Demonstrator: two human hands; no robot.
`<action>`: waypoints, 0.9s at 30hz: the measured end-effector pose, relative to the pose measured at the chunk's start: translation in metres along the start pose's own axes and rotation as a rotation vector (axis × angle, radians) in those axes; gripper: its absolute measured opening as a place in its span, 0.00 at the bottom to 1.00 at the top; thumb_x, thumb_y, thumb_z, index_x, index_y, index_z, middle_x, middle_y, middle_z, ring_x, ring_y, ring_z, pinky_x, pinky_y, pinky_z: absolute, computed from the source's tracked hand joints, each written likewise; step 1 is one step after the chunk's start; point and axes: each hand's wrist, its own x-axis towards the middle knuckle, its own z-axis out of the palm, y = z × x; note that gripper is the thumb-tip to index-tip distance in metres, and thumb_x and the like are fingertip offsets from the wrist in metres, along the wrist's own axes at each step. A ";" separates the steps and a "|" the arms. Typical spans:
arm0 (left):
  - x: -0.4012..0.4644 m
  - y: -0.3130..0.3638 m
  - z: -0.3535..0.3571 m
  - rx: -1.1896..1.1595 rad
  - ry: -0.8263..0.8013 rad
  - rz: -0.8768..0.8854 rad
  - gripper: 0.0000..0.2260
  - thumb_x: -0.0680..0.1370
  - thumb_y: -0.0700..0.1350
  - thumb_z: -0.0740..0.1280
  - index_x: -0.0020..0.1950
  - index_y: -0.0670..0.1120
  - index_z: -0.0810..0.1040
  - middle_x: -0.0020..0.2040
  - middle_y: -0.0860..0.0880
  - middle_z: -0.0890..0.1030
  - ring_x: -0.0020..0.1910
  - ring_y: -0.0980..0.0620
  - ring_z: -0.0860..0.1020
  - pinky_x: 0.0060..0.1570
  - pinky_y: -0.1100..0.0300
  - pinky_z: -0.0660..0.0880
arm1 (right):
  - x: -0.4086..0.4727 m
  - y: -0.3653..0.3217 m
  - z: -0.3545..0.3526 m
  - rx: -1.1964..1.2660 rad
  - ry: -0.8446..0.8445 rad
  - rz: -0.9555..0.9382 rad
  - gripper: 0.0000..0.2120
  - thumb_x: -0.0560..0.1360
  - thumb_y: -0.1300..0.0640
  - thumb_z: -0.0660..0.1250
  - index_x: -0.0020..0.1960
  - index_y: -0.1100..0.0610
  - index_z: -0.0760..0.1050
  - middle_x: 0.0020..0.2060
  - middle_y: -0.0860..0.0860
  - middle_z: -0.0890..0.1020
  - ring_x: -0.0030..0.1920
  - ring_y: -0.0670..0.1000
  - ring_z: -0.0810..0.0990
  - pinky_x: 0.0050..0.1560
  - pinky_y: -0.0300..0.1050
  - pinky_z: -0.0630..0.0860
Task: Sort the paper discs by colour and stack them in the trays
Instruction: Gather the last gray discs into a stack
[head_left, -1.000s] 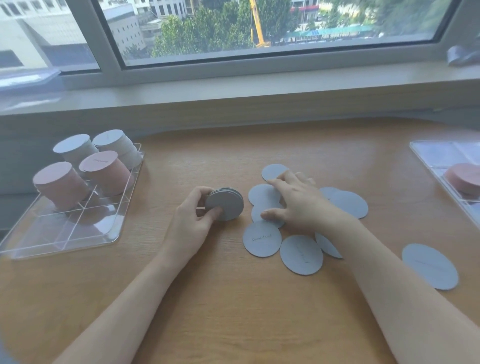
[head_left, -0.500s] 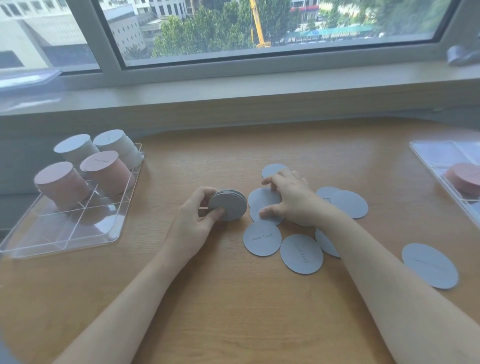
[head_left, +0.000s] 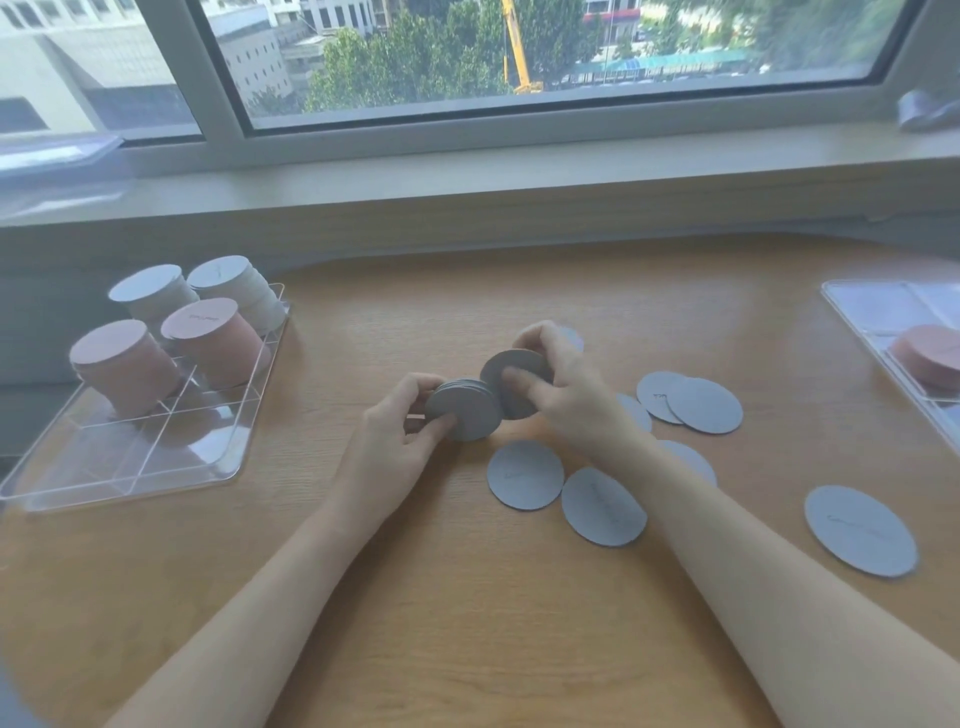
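Observation:
My left hand grips a small stack of grey-blue discs on edge above the middle of the table. Right beside it my right hand pinches a single grey-blue disc, which touches the stack. Several loose grey-blue discs lie flat on the wood, among them one just below the hands, a pair to the right and one far right. The clear tray on the left holds two pink stacks and two pale grey stacks.
A second clear tray at the right edge holds a low pink stack. The window sill runs along the far side of the wooden table.
My right hand lifted one grey-blue disc off the table and brought it left against the stack. My left hand rose slightly with the stack.

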 end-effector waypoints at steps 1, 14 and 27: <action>0.000 0.000 0.001 0.029 0.003 0.016 0.13 0.79 0.38 0.70 0.61 0.50 0.78 0.51 0.60 0.84 0.51 0.60 0.82 0.50 0.70 0.75 | -0.002 -0.001 0.006 0.017 -0.047 -0.003 0.03 0.81 0.56 0.64 0.54 0.51 0.71 0.47 0.48 0.79 0.49 0.47 0.77 0.51 0.45 0.75; 0.000 0.002 0.000 0.073 0.010 -0.051 0.09 0.78 0.42 0.71 0.55 0.53 0.79 0.49 0.61 0.83 0.45 0.57 0.82 0.48 0.57 0.78 | -0.012 -0.019 -0.026 -0.616 -0.405 -0.050 0.33 0.68 0.37 0.74 0.66 0.46 0.67 0.54 0.43 0.68 0.55 0.44 0.63 0.59 0.43 0.62; 0.001 0.004 -0.004 -0.066 -0.009 -0.045 0.08 0.79 0.35 0.69 0.54 0.46 0.79 0.47 0.56 0.85 0.45 0.59 0.82 0.46 0.70 0.74 | -0.013 -0.014 -0.036 -0.594 -0.340 0.134 0.14 0.72 0.53 0.72 0.48 0.48 0.66 0.45 0.47 0.75 0.48 0.52 0.75 0.46 0.50 0.76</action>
